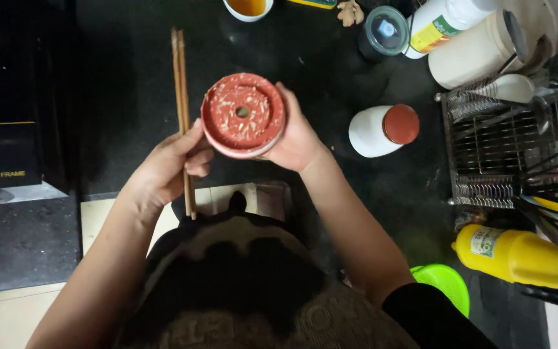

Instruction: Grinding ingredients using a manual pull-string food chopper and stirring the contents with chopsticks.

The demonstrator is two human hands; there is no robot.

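I'm gripping a red lid (243,115) in my right hand (298,139) while my left hand (166,169) is pinching chopsticks (182,110) over the surface (117,71).

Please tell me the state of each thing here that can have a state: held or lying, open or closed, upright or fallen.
Red round lid: held by right hand, covered in pale bits.
Chopsticks: gripped by left hand.
White jar with red cap: closed, lying on its side.
Yellow bottle: lying down.
Cream container: tipped over.
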